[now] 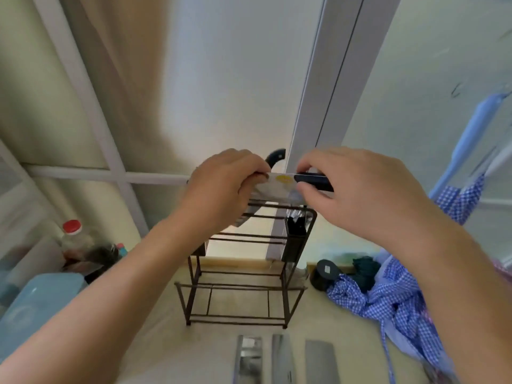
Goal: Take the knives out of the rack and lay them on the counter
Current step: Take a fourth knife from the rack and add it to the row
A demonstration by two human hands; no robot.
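Knife (285,185) with a pale blade, a yellow sticker and a black handle is held level just above the top of a dark wire rack (243,273) that stands on the pale counter (166,342). The left hand (224,187) pinches the blade end, fingers closed on it; the right hand (357,189) clamps the handle between thumb and fingers. It appears to be mid-removal, lifted clear of the slots. Next it likely needs carrying down, flat, to the counter beside three broad steel blades (282,358) already lying in a row at the bottom edge. One more dark curved handle (275,157) shows behind the left hand.
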